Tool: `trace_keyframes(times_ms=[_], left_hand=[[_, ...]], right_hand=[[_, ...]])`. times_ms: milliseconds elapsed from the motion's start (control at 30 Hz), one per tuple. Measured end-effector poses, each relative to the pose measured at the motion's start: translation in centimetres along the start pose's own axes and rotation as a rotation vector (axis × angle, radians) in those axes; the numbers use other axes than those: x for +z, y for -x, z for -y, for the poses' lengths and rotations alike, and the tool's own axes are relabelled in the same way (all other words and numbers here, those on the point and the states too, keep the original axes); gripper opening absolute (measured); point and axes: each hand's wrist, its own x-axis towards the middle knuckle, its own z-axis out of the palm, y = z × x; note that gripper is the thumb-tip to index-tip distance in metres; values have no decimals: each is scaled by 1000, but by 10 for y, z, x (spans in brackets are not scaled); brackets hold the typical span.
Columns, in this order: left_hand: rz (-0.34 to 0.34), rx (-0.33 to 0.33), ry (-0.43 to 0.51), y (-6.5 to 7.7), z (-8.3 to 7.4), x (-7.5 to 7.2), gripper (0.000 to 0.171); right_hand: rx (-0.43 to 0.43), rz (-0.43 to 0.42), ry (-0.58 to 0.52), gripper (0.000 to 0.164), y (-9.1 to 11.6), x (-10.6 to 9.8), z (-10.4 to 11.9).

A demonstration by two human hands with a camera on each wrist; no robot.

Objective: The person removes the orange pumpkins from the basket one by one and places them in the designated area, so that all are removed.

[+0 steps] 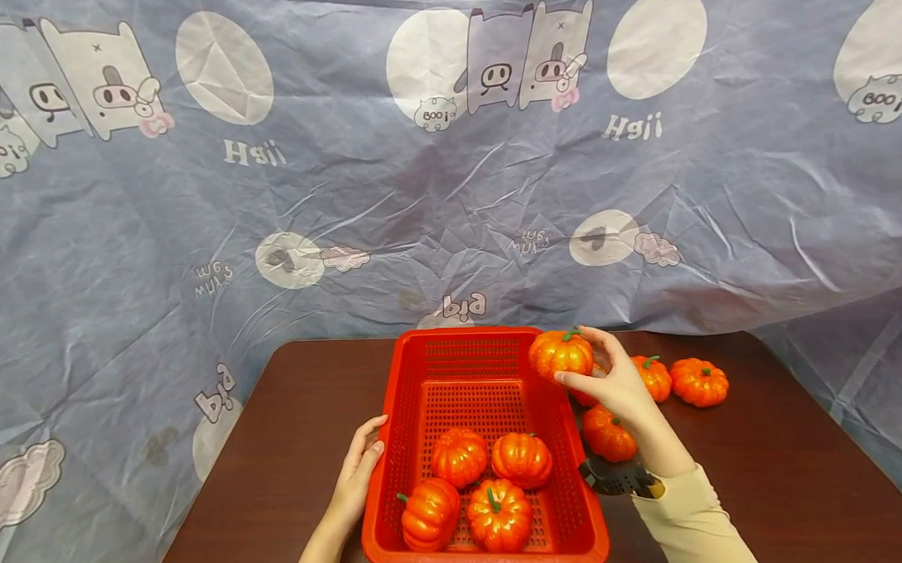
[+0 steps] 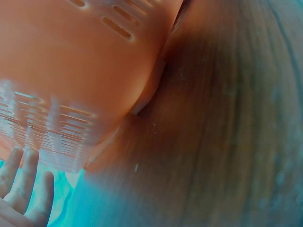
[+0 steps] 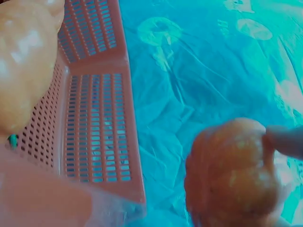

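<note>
My right hand (image 1: 614, 383) grips a shiny orange toy pumpkin (image 1: 558, 356) with a green stem, thumb below and fingers at its far side. It is held over the right rim of a red plastic basket (image 1: 597, 529). In the right wrist view a fingertip (image 3: 286, 141) touches a pumpkin (image 3: 232, 177). Several more pumpkins, one of them this ribbed one (image 1: 500, 516), lie in the basket's near half. My left hand (image 1: 356, 471) rests against the basket's left side; its fairly straight fingers (image 2: 29, 177) show beside the slotted wall in the left wrist view.
Right of the basket, several loose pumpkins, among them one close by (image 1: 609, 433) and one farther right (image 1: 699, 382), lie on the dark brown table (image 1: 786, 485). A grey-blue printed cloth (image 1: 448, 190) hangs behind. A black band (image 1: 614, 477) circles the right wrist.
</note>
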Motion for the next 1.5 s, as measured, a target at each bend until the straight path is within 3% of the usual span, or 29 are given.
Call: trace_keyframes(times_ms=[267, 500, 900, 1167, 1267, 1367, 1500], left_hand=[[-4, 5, 5, 0, 0, 0, 38], [3, 5, 22, 0, 1, 0, 38], [8, 21, 29, 0, 2, 0, 38], [3, 33, 16, 0, 2, 0, 38], [8, 38, 25, 0, 2, 0, 38], [9, 38, 27, 0, 2, 0, 38], [8, 27, 26, 0, 2, 1, 38]], right_hand=[[62, -252, -51, 80, 19, -16, -11], [148, -349, -81, 85, 34, -35, -27], [269, -466, -27, 95, 45, -56, -67], [211, -510, -3, 98, 37, -86, -147], [200, -509, 9, 100, 34, -95, -164], [195, -498, 44, 99, 38, -96, -162], [254, -497, 140, 97, 48, -88, -143]])
